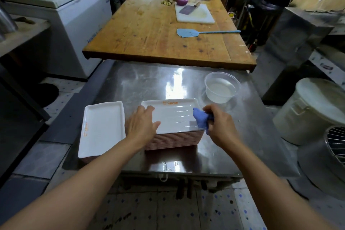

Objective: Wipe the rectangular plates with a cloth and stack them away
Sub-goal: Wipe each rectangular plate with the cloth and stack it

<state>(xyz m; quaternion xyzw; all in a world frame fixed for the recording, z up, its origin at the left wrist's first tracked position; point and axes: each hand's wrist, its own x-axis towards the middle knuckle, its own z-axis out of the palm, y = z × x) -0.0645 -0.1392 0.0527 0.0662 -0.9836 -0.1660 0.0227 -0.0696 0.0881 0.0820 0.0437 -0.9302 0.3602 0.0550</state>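
Observation:
A tall stack of white rectangular plates (175,115) with pink undersides stands on the steel table (141,84). My left hand (142,122) lies flat on the left end of the top plate, fingers straight. My right hand (221,124) grips a bunched blue cloth (200,118) against the right end of that plate. A lower stack of the same plates (102,129), orange print along its left edge, sits to the left, partly over the table's edge.
A clear plastic tub (222,87) of water stands at the table's right rear. A wooden table (168,30) beyond holds a cutting board (195,14) with cleaver, a blue swatter (188,32) and bowls. A white bucket (313,112) and wire rack (336,145) stand right.

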